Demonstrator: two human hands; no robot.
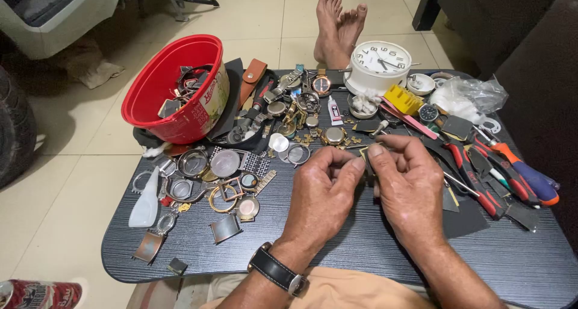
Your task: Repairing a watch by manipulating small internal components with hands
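We pinch a small dark watch part (368,171) between both hands | left hand (322,191) | right hand (409,188) | over the cluttered bench (373,249)

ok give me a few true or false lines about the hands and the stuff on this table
1. Both hands pinch one small dark part between their fingertips. True: left hand and right hand meet on the small part.
2. The red bowl is empty. False: it holds watch pieces.
3. A white clock stands at the table's far edge. True.
4. The wristwatch is on the right wrist. False: it is on the left.
5. The red-handled pliers lie left of the hands. False: they lie right.
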